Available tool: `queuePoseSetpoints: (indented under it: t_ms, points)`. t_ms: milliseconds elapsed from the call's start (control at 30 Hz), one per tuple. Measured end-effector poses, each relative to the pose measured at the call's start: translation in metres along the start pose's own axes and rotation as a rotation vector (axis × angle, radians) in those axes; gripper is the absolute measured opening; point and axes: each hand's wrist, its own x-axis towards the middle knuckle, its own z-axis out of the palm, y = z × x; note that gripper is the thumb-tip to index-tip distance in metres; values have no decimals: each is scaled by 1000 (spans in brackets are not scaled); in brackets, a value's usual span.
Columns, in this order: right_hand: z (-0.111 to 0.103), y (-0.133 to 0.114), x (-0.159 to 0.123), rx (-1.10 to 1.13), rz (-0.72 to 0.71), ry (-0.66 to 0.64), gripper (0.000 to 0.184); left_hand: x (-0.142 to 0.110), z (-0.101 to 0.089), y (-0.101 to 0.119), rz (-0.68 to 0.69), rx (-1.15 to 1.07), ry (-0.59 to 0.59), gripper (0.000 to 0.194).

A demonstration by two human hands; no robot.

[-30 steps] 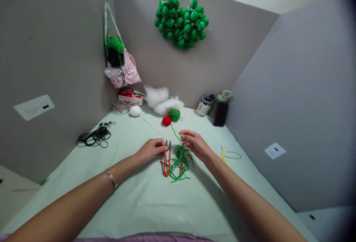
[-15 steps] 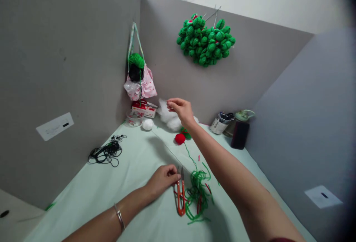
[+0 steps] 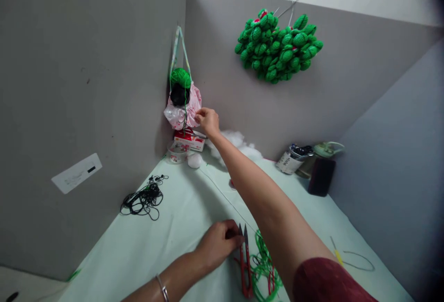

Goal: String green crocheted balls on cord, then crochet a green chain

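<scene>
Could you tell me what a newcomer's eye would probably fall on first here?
Probably the big bunch of green knitted pieces hanging on the back panel. Next, perhaps, the right hand stretched out to the pink hanging bag, while the left hand rests by the red-handled snips.

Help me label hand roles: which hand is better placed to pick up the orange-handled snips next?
Left, I'd judge: the left hand is right at the snips' blades, while the right hand is stretched out by the pink bag.
</scene>
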Motion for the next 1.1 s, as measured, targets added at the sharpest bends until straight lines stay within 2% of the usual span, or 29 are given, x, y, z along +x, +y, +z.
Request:
queuePoseSetpoints:
  t_ms: [133,233,300,400,467,567,633,700,733,767,833,933,967,1033,1100]
  points:
    - [-17,4,-10,188,22,27,14,-1,-1,0,-14,-46,2,16]
    - [-48,13,-33,310,88,11,11,-1,-3,0,-61,-217,-42,27]
    - [-76,25,-62,338,97,-22,13,-1,-8,2,-69,-300,-44,39]
    - [-120,44,-127,292,89,-90,23,-1,-21,14,-40,-418,43,47]
    - [-145,52,-183,178,99,-119,27,-2,-33,25,-23,-492,118,45]
    - [-169,49,-275,-61,-2,-203,25,-4,-55,40,41,-533,273,40]
    - [-177,41,-332,-153,-153,-420,32,-6,-70,45,73,-468,343,37]
    - [-184,37,-375,-224,-286,-650,45,-7,-81,45,56,-316,323,35]
    - [-189,37,-391,-254,-299,-713,49,-8,-86,43,39,-219,290,35]
    - [-195,40,-401,-292,-278,-717,49,-8,-89,41,24,-120,254,34]
    - [-215,53,-409,-365,-173,-621,40,-8,-93,34,1,81,183,32]
    - [-253,75,-398,-435,5,-505,22,-7,-97,26,5,368,97,32]
    - [-265,80,-391,-459,94,-460,27,-7,-98,26,5,473,93,32]
    - [-280,87,-375,-537,242,-334,37,-7,-98,30,-4,709,166,31]
    - [-280,88,-359,-539,304,-278,32,-5,-95,41,23,910,285,30]
